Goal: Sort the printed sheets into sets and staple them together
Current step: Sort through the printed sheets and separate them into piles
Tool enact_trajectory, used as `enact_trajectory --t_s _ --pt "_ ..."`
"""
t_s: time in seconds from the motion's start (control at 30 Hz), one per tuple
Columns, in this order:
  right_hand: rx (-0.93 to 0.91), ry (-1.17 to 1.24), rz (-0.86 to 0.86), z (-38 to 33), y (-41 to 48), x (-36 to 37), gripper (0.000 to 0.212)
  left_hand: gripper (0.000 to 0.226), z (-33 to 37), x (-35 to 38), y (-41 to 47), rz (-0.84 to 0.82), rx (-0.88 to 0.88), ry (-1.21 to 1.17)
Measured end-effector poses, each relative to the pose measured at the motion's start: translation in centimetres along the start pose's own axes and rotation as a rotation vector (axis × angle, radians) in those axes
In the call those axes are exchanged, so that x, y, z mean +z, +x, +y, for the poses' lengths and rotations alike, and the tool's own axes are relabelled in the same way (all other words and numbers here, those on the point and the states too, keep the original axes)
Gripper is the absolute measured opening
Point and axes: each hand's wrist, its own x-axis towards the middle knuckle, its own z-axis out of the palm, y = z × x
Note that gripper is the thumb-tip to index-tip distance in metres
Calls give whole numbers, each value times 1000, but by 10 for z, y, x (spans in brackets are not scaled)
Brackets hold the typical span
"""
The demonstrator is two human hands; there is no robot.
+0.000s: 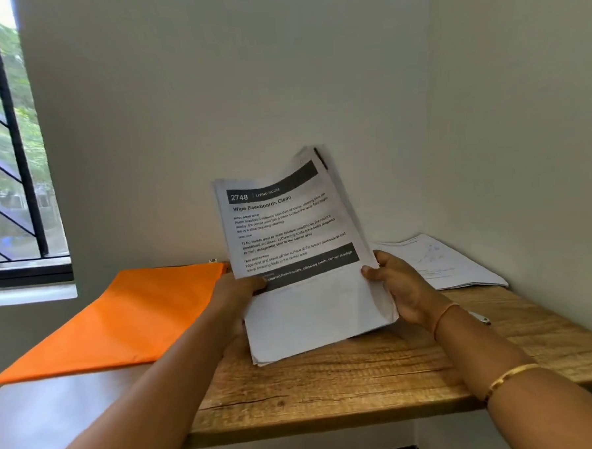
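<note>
A thick stack of printed sheets (300,258) stands tilted above the wooden table (330,387), its lower edge close to the tabletop. The top sheet carries a dark header with "2748" and the title "Wipe Baseboards Clean". My left hand (236,292) grips the stack's left edge, thumb on the front. My right hand (397,287) grips the right edge, thumb on the front too. A second pile of printed sheets (440,264) lies flat in the far right corner of the table.
An orange folder (121,319) lies on the table's left part, reaching the wall. A small white object (481,317) lies by my right wrist, partly hidden. Walls close the table in at back and right. A barred window (6,153) is at left.
</note>
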Motion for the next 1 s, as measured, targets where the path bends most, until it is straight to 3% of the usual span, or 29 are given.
enact_trajectory --t_s 0.1,0.23,0.33,0.5,0.67,0.77,1.0 --pt "-10 -78 -2 -7 1 6 32 24 5 0 1 77 238 229" --pt "-32 -31 36 -24 5 14 17 19 14 6 -7 110 475 388" --pt "-78 34 75 -37 10 17 18 19 20 9 -10 119 625 411" --pt "-317 66 173 -50 8 23 25 26 26 12 -12 160 797 348" --pt "-451 -8 245 -42 -3 30 25 25 16 10 -11 173 754 274" --pt "-402 -100 186 -18 -7 35 19 22 -3 3 -6 123 627 398" --pt "-363 -101 188 -15 -4 40 20 27 -2 -6 1 102 536 377"
